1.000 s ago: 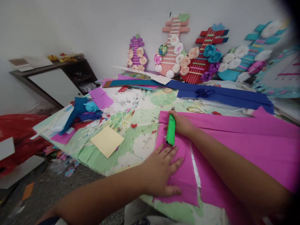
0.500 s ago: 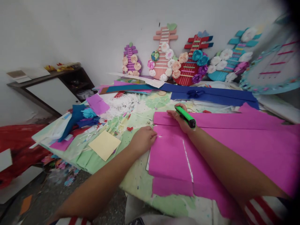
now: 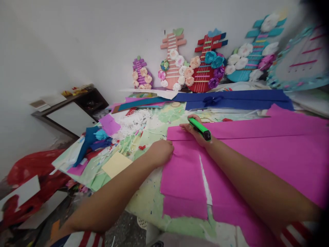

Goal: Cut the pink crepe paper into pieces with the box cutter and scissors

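Observation:
My left hand (image 3: pixel 161 153) is closed on the left edge of a magenta paper sheet (image 3: pixel 182 175), fingers pinched at its upper part. A long slit runs through the sheet, with white showing in the gap. To the right of the slit's top, my right hand (image 3: pixel 197 133) rests on the folded magenta paper, holding a green utility knife (image 3: pixel 199 128) with a black end. The knife lies across the back of the hand near the thumb; its blade is not visible. Another magenta layer shows below the sheet's lower edge.
Behind lie dark blue paper (image 3: pixel 239 99) and tangled white string (image 3: pixel 133 123). A cream paper square (image 3: pixel 117 165) is left of my left arm. Flower-decorated paper instruments, including a red one (image 3: pixel 203 75), lean against the wall. A low cabinet (image 3: pixel 72 116) stands at the left.
The slit has opened wider as the left piece shifted slightly left and down with my left hand. My right hand stays on the paper with the knife. The view has turned slightly.

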Tool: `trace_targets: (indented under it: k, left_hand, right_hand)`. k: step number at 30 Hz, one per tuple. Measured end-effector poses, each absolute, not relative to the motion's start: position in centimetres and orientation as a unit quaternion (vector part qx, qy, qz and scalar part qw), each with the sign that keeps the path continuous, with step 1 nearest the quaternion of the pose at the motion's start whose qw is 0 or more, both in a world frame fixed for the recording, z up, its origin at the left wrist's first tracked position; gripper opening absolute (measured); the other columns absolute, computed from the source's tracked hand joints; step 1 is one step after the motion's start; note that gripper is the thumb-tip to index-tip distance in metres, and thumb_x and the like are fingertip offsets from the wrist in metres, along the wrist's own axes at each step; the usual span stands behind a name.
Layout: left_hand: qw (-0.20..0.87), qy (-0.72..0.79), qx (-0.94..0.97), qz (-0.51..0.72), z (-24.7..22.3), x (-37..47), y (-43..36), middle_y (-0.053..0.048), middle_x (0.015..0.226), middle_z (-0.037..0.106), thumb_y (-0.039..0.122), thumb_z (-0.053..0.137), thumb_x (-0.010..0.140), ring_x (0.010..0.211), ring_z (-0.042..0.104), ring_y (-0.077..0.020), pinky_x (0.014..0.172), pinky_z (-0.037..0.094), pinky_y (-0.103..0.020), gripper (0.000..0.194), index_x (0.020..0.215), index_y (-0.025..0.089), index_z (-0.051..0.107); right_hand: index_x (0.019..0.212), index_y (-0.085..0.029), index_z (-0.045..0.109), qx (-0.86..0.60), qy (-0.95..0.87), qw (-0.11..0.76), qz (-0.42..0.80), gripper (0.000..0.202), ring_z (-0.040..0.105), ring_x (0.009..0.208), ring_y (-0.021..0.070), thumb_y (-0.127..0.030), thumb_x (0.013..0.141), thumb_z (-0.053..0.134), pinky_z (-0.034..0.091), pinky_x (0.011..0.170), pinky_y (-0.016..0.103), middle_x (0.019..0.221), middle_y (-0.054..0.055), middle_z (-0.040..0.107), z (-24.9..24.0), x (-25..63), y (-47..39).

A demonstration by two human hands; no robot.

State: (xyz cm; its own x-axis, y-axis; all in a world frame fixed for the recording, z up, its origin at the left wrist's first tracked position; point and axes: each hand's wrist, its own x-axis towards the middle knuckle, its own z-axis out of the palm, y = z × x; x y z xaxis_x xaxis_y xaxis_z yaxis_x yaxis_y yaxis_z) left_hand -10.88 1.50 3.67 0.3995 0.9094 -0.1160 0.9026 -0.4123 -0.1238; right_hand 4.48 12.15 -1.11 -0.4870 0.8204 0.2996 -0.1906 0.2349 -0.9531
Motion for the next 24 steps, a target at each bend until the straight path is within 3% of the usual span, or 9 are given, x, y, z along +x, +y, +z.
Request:
trace_targets:
  k: [13,24]
  left_hand:
    - [0.03,-0.51,-0.855,0.086,2.9,-11.3,1.7,-0.006,0.08,0.053,0.017,0.042,0.072,0.071,0.052,-0.0167,0.066,0.042,-0.027,0.012,0.075,0.015,0.053]
    - [0.056,-0.536,-0.839,0.072,3.4,-10.6,-0.2,-0.008,0.079,0.052,0.019,0.034,0.081,0.073,0.051,-0.02,0.065,0.042,-0.033,0.021,0.081,0.012,0.054]
  right_hand:
    - [0.107,-0.026,0.024,-0.223,-0.649,0.454,0.568,0.051,0.06,0.085,0.0144,-0.051,0.071,0.05,0.045,0.082,0.033,0.084,0.001,0.059,-1.6,4.5,12.5]
    - [0.106,-0.026,0.023,-0.217,-0.672,0.443,0.553,0.051,0.059,0.082,0.0139,-0.05,0.071,0.051,0.045,0.077,0.03,0.085,0.002,0.059,-1.5,4.5,12.4]
